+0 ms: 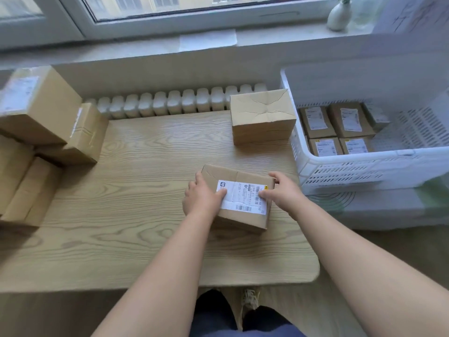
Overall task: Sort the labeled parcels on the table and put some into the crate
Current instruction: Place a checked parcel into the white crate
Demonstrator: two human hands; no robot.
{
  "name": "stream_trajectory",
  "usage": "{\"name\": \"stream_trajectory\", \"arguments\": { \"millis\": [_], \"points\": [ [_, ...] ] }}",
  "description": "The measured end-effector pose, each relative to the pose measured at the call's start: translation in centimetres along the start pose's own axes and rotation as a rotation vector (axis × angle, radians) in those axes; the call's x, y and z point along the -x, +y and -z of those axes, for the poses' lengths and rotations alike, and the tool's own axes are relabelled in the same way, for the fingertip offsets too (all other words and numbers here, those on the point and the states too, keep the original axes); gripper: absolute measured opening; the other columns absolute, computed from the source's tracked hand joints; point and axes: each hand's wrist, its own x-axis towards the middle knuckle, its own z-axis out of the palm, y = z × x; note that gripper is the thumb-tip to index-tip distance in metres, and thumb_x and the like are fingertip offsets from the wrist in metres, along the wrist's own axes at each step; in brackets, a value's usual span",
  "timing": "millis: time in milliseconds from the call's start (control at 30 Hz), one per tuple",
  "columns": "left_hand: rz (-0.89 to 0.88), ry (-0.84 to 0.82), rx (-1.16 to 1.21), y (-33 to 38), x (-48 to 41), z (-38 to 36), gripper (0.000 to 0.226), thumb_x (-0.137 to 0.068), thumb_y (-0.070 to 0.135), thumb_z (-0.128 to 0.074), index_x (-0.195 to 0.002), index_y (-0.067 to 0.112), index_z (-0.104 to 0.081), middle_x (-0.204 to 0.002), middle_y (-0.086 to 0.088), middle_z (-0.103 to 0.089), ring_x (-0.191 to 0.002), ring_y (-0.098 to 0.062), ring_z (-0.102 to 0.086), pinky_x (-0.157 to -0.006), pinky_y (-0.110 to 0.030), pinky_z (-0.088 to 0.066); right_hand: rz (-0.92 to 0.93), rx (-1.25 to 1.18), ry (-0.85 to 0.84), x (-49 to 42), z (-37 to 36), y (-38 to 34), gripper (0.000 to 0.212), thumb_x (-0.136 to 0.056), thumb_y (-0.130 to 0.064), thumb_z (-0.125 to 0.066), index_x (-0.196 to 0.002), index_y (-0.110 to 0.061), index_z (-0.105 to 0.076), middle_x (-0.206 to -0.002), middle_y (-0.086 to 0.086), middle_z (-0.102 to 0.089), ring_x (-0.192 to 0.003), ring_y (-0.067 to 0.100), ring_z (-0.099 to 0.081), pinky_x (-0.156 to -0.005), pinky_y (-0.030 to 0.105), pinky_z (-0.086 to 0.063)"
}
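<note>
both hands on a labeled cardboard parcel [239, 198]
left hand [202, 197] and right hand [283, 190] clamp opposite ends, thumbs pressing the label; it looks stiff and light, best held by its short sides.

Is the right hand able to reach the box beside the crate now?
Likely yes once it lets go: the right hand grips the labeled parcel; nothing stands between it and the box.
</note>
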Motion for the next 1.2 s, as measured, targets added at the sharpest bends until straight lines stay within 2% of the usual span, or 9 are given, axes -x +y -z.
{"name": "stream_trajectory", "arguments": {
  "millis": [233, 400, 500, 567, 667, 800, 967, 1100, 1200],
  "points": [
    [0.126, -0.051, 0.042, -0.3, 0.3, 0.1, 0.109, -0.08, 0.055, -0.077, -0.16, 0.018, -0.014, -0.154, -0.011, -0.036, -0.144, -0.03, -0.035, -0.105, -0.043, -0.041, -0.344, -0.028, -0.11, 1.4, -1.8, 1.7, 0.071, -0.087, -0.06, -0.068, -0.136, -0.012, -0.051, -0.123, 0.014, -0.063, -0.098, 0.034, -0.064, -0.072, 0.045, -0.06],
    [-0.073, -0.097, -0.108, 0.6, -1.1, 0.9, 0.099, -0.082, 0.03, -0.071, -0.162, 0.02, -0.014, -0.168, -0.007, -0.013, -0.156, -0.027, -0.01, -0.123, -0.044, -0.022, -0.305, -0.176, -0.117, 1.7, -2.9, 2.2, 0.047, -0.089, -0.046, -0.075, -0.123, -0.015, -0.063, -0.11, 0.005, -0.07, -0.096, 0.026, -0.068, -0.063, 0.037, -0.061],
    [-0.183, -0.137, -0.237, 0.9, -2.0, 1.4, 0.08, -0.084, 0.026, -0.063, -0.157, 0.019, -0.031, -0.164, -0.004, -0.028, -0.155, -0.025, -0.014, -0.126, -0.049, -0.01, -0.264, -0.198, -0.07, 0.8, -3.2, 1.9, 0.037, -0.091, -0.039, -0.074, -0.119, -0.016, -0.064, -0.106, 0.002, -0.071, -0.083, 0.017, -0.065, -0.065, 0.031, -0.054],
    [-0.168, -0.084, -0.325, 0.7, -2.1, 1.8, 0.063, -0.084, 0.034, -0.061, -0.143, 0.017, -0.048, -0.149, -0.007, -0.047, -0.145, -0.027, -0.033, -0.124, -0.048, -0.017, -0.23, -0.215, -0.019, 0.1, -3.3, 1.7, 0.033, -0.091, -0.033, -0.075, -0.116, -0.016, -0.065, -0.104, 0.001, -0.071, -0.084, 0.016, -0.065, -0.07, 0.032, -0.053],
    [-0.092, -0.057, -0.309, 0.0, -2.2, 2.1, 0.056, -0.086, 0.047, -0.058, -0.132, 0.015, -0.057, -0.138, -0.007, -0.052, -0.135, -0.028, -0.041, -0.109, -0.041, -0.037, -0.184, -0.215, 0.106, -1.0, -3.8, 1.3, 0.04, -0.084, -0.031, -0.081, -0.116, -0.017, -0.061, -0.112, 0.001, -0.071, -0.103, 0.022, -0.068, -0.097, 0.045, -0.054],
    [0.002, -0.096, -0.209, -1.2, -2.2, 2.2, 0.051, -0.086, 0.051, -0.055, -0.121, 0.016, -0.065, -0.125, -0.006, -0.062, -0.123, -0.029, -0.053, -0.09, -0.037, -0.048, -0.181, -0.222, 0.194, -1.5, -4.7, 0.5, 0.083, -0.067, -0.045, -0.081, -0.138, -0.017, -0.048, -0.12, 0.003, -0.066, -0.112, 0.027, -0.065, -0.101, 0.051, -0.052],
    [0.05, -0.269, -0.13, -2.3, -1.8, 2.0, 0.052, -0.081, 0.061, -0.051, -0.109, 0.024, -0.073, -0.107, -0.001, -0.072, -0.102, -0.027, -0.066, -0.083, -0.033, -0.052, -0.168, -0.324, 0.027, -0.6, -6.7, 0.8, 0.027, -0.096, -0.026, -0.068, -0.12, -0.024, -0.058, -0.119, 0.001, -0.07, -0.105, 0.02, -0.069, -0.098, 0.045, -0.055],
    [0.08, -0.298, -0.107, -3.1, -1.6, 1.7, 0.056, -0.09, 0.068, -0.049, -0.105, 0.018, -0.069, -0.11, -0.003, -0.071, -0.1, -0.027, -0.065, -0.083, -0.032, -0.05, -0.063, -0.286, 0.026, -0.5, -6.9, 0.6, 0.024, -0.101, -0.025, -0.059, -0.125, -0.028, -0.061, -0.114, -0.005, -0.071, -0.103, 0.013, -0.069, -0.093, 0.036, -0.055],
    [0.128, -0.262, 0.022, -3.9, -1.5, 0.7, 0.074, -0.091, 0.074, -0.045, -0.132, 0.014, -0.058, -0.13, -0.005, -0.065, -0.121, -0.029, -0.06, -0.092, -0.034, -0.047, -0.045, -0.265, 0.016, -0.6, -7.6, 0.1, 0.029, -0.104, -0.028, -0.053, -0.133, -0.025, -0.06, -0.117, -0.007, -0.07, -0.106, 0.013, -0.067, -0.1, 0.039, -0.053]
  ]
}}
